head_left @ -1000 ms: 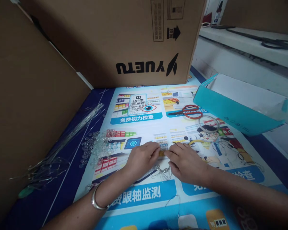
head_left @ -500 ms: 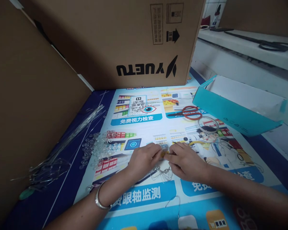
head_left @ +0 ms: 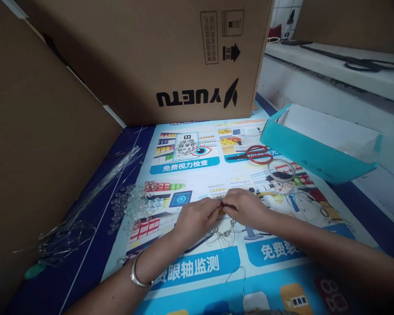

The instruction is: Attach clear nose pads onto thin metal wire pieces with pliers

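- The left hand and the right hand meet fingertip to fingertip over the middle of the table, both pinched shut on one small yellowish piece with fine wire in it — too small to name more closely.
- Working it between two pinches looks like a way to keep so slight a part steady; both wrists rest low on the printed poster for support.
- Just below the hands lies a little tangle of wire with clear beads, touching the poster, close enough to be picked up without reaching.
- A heap of clear beads sits to the left, and beyond it a sheaf of long thin wires lies along the cardboard wall — supplies kept on one side, it seems.
- Red-handled scissors and a clear ring lie farther back on the right, beside an open teal box.
- A silver bangle circles the left wrist.
- A large cardboard carton marked YUETU, printed upside down, closes off the back; a white ledge behind it carries black scissors.
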The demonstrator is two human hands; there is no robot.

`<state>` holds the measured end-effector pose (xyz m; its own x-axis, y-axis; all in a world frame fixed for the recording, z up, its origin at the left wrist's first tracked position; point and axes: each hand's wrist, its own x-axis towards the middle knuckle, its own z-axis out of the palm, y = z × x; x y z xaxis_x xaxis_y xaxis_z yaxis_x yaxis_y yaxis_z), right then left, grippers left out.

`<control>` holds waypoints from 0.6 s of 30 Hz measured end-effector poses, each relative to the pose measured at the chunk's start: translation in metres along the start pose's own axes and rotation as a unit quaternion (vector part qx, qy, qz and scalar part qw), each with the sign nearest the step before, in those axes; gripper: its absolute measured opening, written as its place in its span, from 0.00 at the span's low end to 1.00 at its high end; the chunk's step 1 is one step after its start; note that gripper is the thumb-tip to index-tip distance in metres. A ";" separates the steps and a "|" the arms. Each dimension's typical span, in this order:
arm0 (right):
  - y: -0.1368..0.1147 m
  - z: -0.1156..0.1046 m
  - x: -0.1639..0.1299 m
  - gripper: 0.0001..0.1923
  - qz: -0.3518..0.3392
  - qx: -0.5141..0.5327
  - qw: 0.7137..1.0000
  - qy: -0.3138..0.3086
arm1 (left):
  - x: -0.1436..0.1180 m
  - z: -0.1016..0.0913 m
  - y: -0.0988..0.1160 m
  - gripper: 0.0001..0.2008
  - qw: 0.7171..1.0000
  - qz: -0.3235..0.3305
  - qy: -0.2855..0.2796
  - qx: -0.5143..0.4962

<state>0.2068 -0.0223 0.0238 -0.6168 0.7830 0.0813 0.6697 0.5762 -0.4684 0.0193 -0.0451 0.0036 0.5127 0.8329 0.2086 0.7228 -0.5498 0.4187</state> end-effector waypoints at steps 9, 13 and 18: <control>0.003 -0.005 0.006 0.08 -0.011 0.050 0.998 -0.024 | 0.006 -0.010 -0.001 0.06 0.988 -0.046 -0.036 -0.140; 0.003 -0.002 0.005 0.07 0.007 0.060 0.998 -0.005 | 0.005 -0.005 -0.004 0.06 0.988 -0.066 -0.022 -0.135; -0.002 -0.001 0.003 0.05 0.017 0.021 1.000 0.006 | 0.005 -0.002 -0.001 0.06 0.992 -0.071 -0.015 -0.103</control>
<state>0.2035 -0.0209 0.0256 -0.5888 0.8047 0.0759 0.6716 0.5393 -0.5079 0.0209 -0.0402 0.0060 0.4284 0.8968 0.1105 0.6804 -0.4006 0.6136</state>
